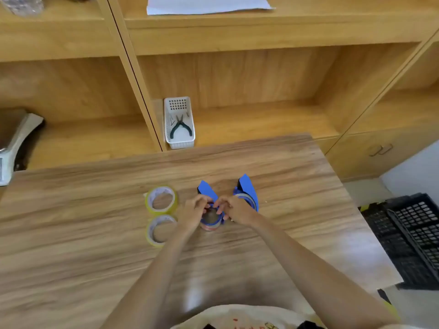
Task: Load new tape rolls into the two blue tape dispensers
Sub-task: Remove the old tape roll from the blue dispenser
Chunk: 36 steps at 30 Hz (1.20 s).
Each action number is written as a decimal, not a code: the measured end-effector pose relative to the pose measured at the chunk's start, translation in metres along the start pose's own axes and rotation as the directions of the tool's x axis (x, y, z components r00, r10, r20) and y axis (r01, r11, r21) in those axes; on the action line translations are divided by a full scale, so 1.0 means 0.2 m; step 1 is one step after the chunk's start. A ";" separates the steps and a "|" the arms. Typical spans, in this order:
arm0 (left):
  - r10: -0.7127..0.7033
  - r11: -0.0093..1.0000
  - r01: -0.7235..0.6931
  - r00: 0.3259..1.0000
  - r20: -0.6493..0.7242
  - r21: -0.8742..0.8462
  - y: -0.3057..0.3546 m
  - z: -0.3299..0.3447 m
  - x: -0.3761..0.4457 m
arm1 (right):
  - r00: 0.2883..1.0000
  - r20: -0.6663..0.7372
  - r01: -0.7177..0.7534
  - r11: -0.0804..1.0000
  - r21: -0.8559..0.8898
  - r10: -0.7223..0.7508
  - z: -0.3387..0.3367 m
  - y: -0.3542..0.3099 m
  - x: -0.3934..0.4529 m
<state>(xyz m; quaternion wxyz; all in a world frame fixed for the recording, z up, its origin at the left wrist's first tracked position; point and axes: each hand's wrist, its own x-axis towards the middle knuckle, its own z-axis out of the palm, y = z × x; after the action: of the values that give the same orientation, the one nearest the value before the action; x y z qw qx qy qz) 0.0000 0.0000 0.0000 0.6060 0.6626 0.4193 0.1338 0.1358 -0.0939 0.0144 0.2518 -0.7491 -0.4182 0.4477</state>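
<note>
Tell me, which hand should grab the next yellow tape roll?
The left hand, probably. Both yellow tape rolls lie on the table just beside it, on its own side. The right hand sits on the far side of the blue dispenser and would have to cross over it.
</note>
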 end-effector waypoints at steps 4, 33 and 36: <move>0.043 0.891 -0.035 0.999 -0.007 0.453 -0.12 0.01 -0.03 | 0.999 -0.036 -0.037 0.990 -0.137 0.032 0.02 0.04 -0.03; 0.055 0.623 -0.105 0.994 0.090 0.775 -0.18 0.09 -0.10 | 0.995 0.011 -0.092 0.929 -0.359 0.103 0.04 0.06 -0.07; 0.068 0.596 -0.104 0.995 0.079 0.796 -0.16 0.12 -0.09 | 0.995 0.014 -0.083 0.924 -0.374 0.095 0.04 0.07 -0.07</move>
<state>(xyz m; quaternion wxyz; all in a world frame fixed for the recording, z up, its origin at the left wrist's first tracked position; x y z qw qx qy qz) -0.0060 -0.0320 -0.0289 0.2471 0.8854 0.3903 -0.0519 0.1303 -0.1123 0.0066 0.0777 -0.7945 -0.4649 0.3829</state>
